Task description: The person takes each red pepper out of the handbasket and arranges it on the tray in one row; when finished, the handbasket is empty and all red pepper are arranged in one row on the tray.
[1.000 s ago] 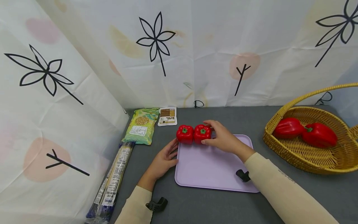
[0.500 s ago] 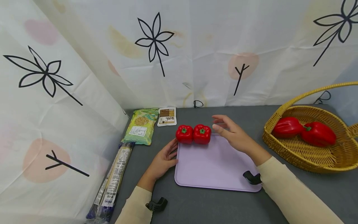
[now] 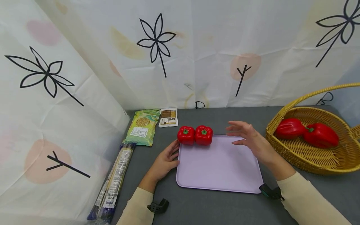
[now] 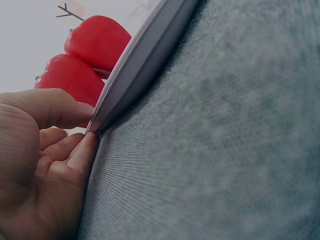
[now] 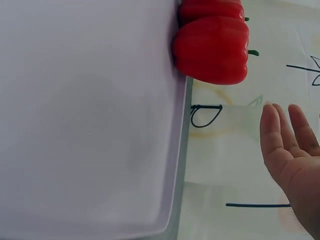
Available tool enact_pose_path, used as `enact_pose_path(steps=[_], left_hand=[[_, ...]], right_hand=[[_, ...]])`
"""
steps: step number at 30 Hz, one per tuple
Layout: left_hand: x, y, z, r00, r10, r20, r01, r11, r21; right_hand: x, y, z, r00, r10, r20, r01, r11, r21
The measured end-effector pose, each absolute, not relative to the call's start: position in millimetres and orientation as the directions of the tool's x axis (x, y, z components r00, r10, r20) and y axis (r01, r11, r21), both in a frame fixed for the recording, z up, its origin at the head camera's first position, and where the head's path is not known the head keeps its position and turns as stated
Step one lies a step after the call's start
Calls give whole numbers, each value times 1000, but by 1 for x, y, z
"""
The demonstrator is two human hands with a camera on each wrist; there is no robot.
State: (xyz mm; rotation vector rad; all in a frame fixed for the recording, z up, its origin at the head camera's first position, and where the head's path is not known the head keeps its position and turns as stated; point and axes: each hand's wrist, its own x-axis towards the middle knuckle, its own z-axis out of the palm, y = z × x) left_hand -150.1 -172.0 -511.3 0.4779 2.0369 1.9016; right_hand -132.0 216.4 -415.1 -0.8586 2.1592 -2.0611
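Two red bell peppers, a left one [image 3: 186,135] and a right one [image 3: 203,135], sit side by side with stems up at the far left corner of a lilac tray [image 3: 219,168]. My left hand [image 3: 164,161] rests at the tray's left edge; its thumb [image 4: 65,107] and fingertips meet the rim in the left wrist view. Off to the right, my right hand [image 3: 253,140] hovers over the tray's far right corner, fingers spread and holding nothing. In the right wrist view its fingers [image 5: 272,130] are apart from the near pepper [image 5: 212,50].
A yellow wicker basket [image 3: 298,165] with a tall handle stands right, holding two more red peppers [image 3: 320,135]. At the left lie a green-yellow bag [image 3: 142,126], a small white-brown packet [image 3: 168,117] and long packaged sticks [image 3: 113,181]. Patterned curtains border the table's back and left.
My right hand has let go of the right-hand pepper and drawn back to the right, toward the basket. The left hand and both peppers on the tray stay where they were.
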Motion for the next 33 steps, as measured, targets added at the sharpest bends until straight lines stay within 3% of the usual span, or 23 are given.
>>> enact_pose_path(steps=[10, 20, 27, 33], left_hand=[[-151, -173, -511, -897, 443, -1, 28, 60, 998], [-149, -172, -511, -905, 425, -7, 23, 66, 998], [-149, -172, -514, -899, 437, 6, 35, 58, 998], [-150, -171, -515, -900, 436, 10, 41, 62, 997]], right_hand=[[-104, 262, -420, -827, -393, 402, -393, -108, -913], [-101, 321, -413, -731, -380, 567, -468, -327, -821], [-93, 357, -418, -815, -258, 519, -454, -271, -849], [-95, 397, -434, -884, 12, 468, -465, -138, -874]])
